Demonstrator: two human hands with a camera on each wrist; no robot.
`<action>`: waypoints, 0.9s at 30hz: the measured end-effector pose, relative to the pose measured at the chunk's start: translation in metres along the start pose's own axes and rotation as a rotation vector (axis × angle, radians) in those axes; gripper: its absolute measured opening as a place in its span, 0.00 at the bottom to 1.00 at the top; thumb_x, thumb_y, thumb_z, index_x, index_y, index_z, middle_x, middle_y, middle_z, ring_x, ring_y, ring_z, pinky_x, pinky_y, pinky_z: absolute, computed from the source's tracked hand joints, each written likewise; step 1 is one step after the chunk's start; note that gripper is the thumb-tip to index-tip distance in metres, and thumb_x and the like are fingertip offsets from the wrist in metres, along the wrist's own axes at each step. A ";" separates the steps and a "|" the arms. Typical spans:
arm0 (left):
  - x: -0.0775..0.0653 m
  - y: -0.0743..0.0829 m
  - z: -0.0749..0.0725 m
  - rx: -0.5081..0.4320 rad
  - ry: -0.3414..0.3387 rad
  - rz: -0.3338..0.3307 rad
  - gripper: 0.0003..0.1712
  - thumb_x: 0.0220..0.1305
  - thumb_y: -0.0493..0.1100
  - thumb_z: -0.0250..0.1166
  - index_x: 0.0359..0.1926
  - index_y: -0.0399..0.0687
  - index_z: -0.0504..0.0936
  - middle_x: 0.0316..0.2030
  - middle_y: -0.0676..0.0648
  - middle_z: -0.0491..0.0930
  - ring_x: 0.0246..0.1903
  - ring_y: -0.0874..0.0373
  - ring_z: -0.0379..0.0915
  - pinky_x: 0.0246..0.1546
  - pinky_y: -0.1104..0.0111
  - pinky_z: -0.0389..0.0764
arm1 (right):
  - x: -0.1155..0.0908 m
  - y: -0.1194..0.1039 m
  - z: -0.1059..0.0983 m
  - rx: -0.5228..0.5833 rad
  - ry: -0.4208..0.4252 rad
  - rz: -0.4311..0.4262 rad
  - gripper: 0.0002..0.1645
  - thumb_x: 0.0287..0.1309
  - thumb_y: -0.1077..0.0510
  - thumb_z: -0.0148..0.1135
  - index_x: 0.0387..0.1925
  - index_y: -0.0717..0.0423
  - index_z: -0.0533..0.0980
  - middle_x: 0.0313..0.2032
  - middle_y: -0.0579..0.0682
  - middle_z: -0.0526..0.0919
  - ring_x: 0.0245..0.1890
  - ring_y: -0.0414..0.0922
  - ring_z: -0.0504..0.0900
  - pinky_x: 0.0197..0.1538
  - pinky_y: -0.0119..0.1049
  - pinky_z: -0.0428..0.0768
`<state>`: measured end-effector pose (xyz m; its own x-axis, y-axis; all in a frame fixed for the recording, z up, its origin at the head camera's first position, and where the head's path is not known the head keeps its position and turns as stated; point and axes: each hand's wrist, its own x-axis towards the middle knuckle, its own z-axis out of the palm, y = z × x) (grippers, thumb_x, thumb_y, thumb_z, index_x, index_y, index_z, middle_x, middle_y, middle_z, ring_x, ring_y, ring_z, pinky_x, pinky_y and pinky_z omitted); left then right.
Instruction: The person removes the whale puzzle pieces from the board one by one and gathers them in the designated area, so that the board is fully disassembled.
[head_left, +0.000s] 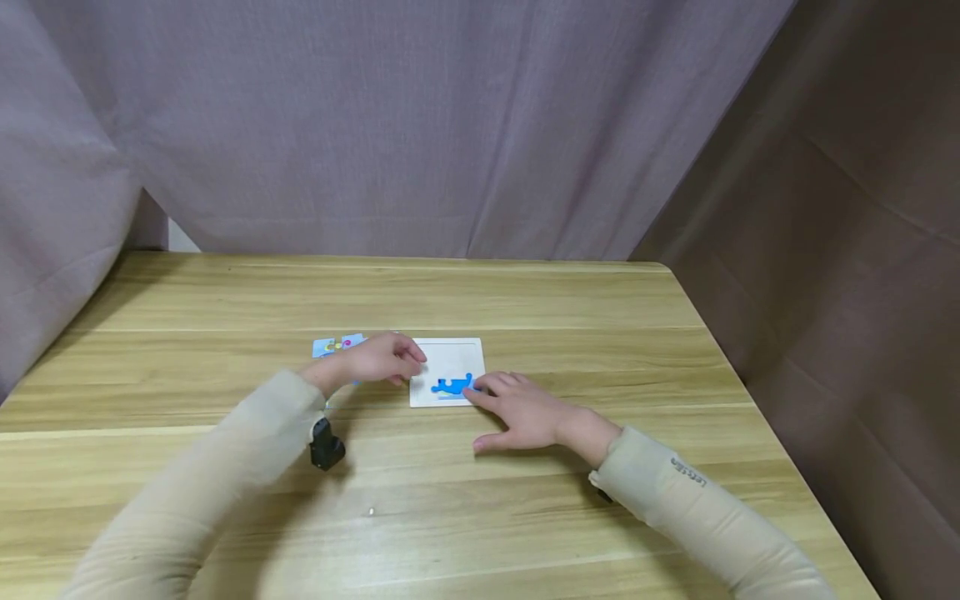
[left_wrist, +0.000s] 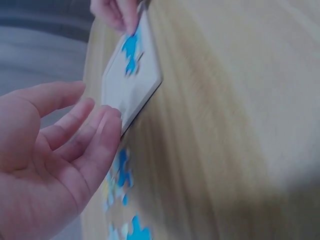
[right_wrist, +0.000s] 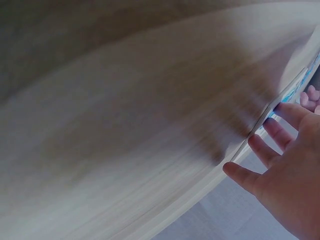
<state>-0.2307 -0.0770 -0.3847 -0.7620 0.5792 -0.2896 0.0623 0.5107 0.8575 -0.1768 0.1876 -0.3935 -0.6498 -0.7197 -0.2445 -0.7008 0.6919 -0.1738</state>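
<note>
A white puzzle tray [head_left: 446, 354] lies flat on the wooden table. Near its lower right corner sit blue puzzle pieces [head_left: 452, 386]. My right hand [head_left: 528, 412] is spread over the tray's right edge, its fingertips touching the blue pieces there. At the tray's left edge hovers my left hand [head_left: 381, 358], its fingers loosely bent with nothing between them, as the left wrist view also shows. Loose puzzle pieces [left_wrist: 123, 172] lie left of the tray, partly hidden behind the left hand in the head view. More blue pieces [left_wrist: 137, 231] show lower in the left wrist view.
The wooden table [head_left: 525, 517] spreads around the tray. A grey curtain [head_left: 360, 125] hangs along its back edge, and a darker one [head_left: 847, 208] falls on the right. Below the left sleeve sits a black wrist camera [head_left: 326, 446].
</note>
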 end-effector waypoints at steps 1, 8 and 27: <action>0.002 0.001 0.002 0.009 -0.004 -0.003 0.17 0.60 0.36 0.58 0.49 0.29 0.74 0.40 0.38 0.79 0.33 0.59 0.74 0.38 0.69 0.80 | 0.000 0.000 0.000 -0.001 -0.003 0.003 0.51 0.54 0.27 0.51 0.70 0.50 0.56 0.64 0.52 0.63 0.67 0.49 0.58 0.70 0.50 0.56; 0.008 0.003 0.015 0.027 -0.043 -0.010 0.20 0.63 0.38 0.57 0.53 0.29 0.73 0.37 0.42 0.79 0.33 0.61 0.73 0.38 0.71 0.79 | 0.001 -0.001 -0.001 -0.019 -0.028 0.029 0.52 0.53 0.25 0.49 0.71 0.48 0.54 0.65 0.50 0.62 0.67 0.47 0.57 0.71 0.47 0.55; 0.020 0.004 0.036 0.057 0.098 0.018 0.17 0.55 0.33 0.63 0.47 0.31 0.78 0.34 0.44 0.79 0.25 0.66 0.71 0.30 0.77 0.76 | 0.000 -0.001 0.000 0.005 -0.001 0.012 0.50 0.53 0.27 0.53 0.70 0.50 0.57 0.64 0.51 0.63 0.67 0.49 0.58 0.70 0.50 0.55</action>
<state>-0.2230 -0.0405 -0.4021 -0.8198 0.5248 -0.2293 0.1106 0.5380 0.8357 -0.1767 0.1869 -0.3933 -0.6577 -0.7114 -0.2475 -0.6916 0.7006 -0.1757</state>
